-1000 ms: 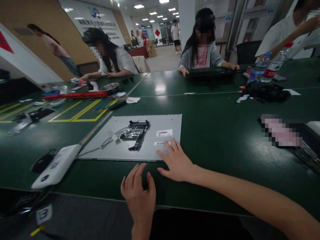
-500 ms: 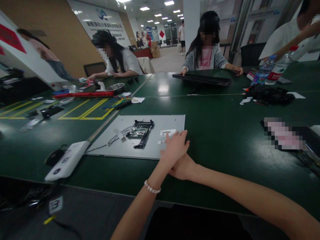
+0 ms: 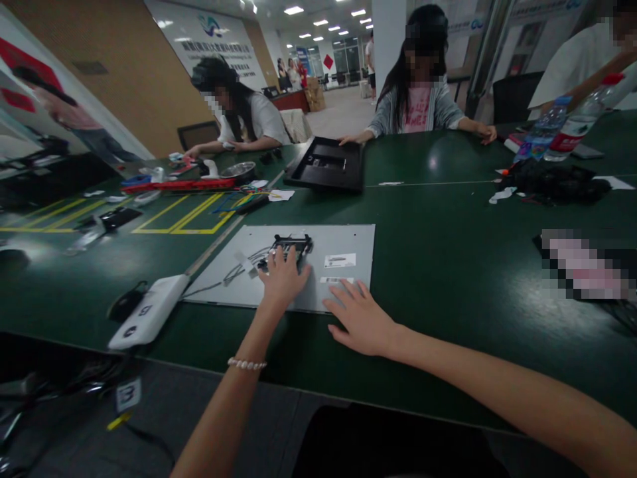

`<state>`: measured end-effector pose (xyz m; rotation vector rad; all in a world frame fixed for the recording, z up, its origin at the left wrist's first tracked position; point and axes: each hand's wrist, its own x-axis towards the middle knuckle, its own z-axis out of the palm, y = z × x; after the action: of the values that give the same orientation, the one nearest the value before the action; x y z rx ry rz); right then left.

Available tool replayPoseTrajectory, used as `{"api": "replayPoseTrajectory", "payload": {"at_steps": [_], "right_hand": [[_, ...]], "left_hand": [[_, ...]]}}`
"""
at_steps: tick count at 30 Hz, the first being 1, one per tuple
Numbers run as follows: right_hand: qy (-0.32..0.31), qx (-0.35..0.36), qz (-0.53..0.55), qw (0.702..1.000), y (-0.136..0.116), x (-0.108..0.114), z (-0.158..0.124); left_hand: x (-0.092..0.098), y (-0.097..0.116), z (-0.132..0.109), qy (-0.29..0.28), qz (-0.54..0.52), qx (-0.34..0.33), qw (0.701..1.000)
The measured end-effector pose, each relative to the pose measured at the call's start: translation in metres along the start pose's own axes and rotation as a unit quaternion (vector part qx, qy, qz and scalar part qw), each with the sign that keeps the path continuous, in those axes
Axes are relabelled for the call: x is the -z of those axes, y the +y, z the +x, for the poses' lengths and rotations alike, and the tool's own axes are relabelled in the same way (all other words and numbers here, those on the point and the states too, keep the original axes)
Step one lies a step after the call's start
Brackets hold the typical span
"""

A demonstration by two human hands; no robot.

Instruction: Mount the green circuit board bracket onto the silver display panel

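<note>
A flat light-grey panel (image 3: 318, 232) lies on the green table. On it are a black bracket with a circuit board (image 3: 298, 244), a thin grey cable (image 3: 233, 273) taped down, and two white labels, one of them the upper label (image 3: 340, 259). My left hand (image 3: 283, 280), fingers spread, is over the front part of the bracket and hides much of the board; whether it touches is hard to tell. My right hand (image 3: 362, 317) has its fingers apart at the panel's front right corner, near the lower label. Neither hand holds anything.
A white power bank (image 3: 149, 312) lies left of the panel. Across the table (image 3: 448, 252), a person's hand touches a black tray-like frame (image 3: 326, 162). Bottles (image 3: 572, 129), a black bundle (image 3: 552, 189) and a phone (image 3: 582, 265) are at the right, tools (image 3: 184, 186) at the far left.
My hands, together before, have come apart: the left moved left over the bracket, the right stayed by the panel's corner. The person opposite has shifted the black frame leftward and tilted it.
</note>
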<state>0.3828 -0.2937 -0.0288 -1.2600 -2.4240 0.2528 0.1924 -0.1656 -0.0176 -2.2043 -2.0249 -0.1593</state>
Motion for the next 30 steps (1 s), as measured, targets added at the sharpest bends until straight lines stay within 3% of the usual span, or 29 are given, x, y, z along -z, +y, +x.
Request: {"api": "replayPoseTrajectory", "payload": {"at_steps": [4, 11, 19, 24, 30], "right_hand": [[-0.010, 0.002, 0.005, 1.000, 0.000, 0.000, 0.000], [-0.014, 0.001, 0.007, 1.000, 0.000, 0.001, 0.000], [-0.022, -0.001, 0.016, 1.000, 0.001, -0.001, 0.000], [-0.026, -0.001, 0.020, 0.999, 0.000, -0.001, 0.000], [-0.039, -0.004, 0.029, 0.999, 0.000, 0.003, 0.001]], "left_hand": [[-0.010, -0.013, 0.033, -0.015, -0.011, 0.006, 1.000], [-0.010, -0.030, 0.103, -0.032, -0.035, 0.081, 0.996], [-0.017, -0.039, 0.097, 0.017, -0.048, 0.078, 0.996], [0.002, -0.074, 0.100, 0.067, -0.012, 0.122, 0.990], [0.010, -0.116, 0.105, -0.035, 0.079, 0.158, 0.984]]}}
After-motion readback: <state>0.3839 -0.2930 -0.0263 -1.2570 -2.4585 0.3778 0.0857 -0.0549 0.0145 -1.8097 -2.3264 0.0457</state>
